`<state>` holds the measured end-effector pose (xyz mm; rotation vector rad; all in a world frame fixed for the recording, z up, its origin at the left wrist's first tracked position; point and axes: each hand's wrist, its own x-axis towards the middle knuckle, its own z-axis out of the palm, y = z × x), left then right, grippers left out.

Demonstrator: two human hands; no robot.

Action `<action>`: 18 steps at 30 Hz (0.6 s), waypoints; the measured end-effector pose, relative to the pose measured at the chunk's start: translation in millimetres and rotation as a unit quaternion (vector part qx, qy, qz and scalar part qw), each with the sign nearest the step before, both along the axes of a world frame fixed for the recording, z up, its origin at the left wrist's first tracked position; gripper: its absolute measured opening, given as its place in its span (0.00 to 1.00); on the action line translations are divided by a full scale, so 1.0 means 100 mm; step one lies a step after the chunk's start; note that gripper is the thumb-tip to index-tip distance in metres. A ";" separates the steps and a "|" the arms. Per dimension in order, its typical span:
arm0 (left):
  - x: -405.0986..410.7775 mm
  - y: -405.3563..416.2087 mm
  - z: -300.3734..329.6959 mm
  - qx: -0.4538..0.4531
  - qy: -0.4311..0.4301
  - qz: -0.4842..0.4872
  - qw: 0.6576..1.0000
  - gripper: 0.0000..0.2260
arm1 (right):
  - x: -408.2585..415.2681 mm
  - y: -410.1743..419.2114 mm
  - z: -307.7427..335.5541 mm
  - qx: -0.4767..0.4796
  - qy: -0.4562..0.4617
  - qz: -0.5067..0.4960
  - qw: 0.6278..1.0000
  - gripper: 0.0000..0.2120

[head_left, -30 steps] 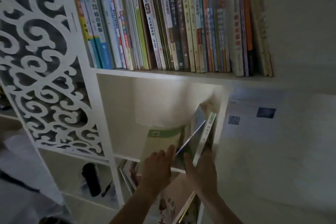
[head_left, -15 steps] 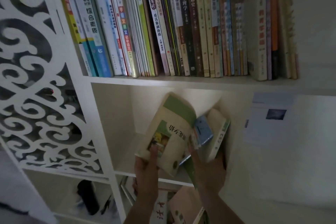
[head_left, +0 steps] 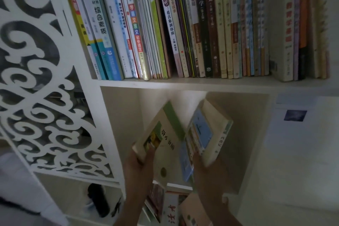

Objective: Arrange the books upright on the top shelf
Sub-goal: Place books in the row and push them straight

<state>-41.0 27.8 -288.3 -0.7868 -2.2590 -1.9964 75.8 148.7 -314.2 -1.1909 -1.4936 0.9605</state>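
A cream book with a green band (head_left: 161, 139) is held tilted in front of the middle compartment by my left hand (head_left: 140, 169), thumb on its cover. My right hand (head_left: 207, 172) grips a thicker cream book with a blue cover picture (head_left: 209, 130), together with a thinner blue one (head_left: 185, 161) below it. Both hands are below the top shelf board (head_left: 201, 83). A long row of upright books (head_left: 183, 24) fills that shelf from left to right.
A white carved scroll panel (head_left: 36, 88) stands at the left. The compartment below holds more books (head_left: 165, 207) and a dark bottle (head_left: 99, 200) to their left. A white wall with a paper sheet (head_left: 297, 124) is at the right.
Both hands have lifted the books out of the middle compartment and upward toward the top shelf. The view has moved closer to the shelf.
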 end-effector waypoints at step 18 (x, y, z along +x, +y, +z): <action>0.05 0.14 -0.06 0.052 -0.175 -0.246 0.952 0.20 | 0.08 0.01 0.06 0.234 -0.263 0.139 0.926 0.17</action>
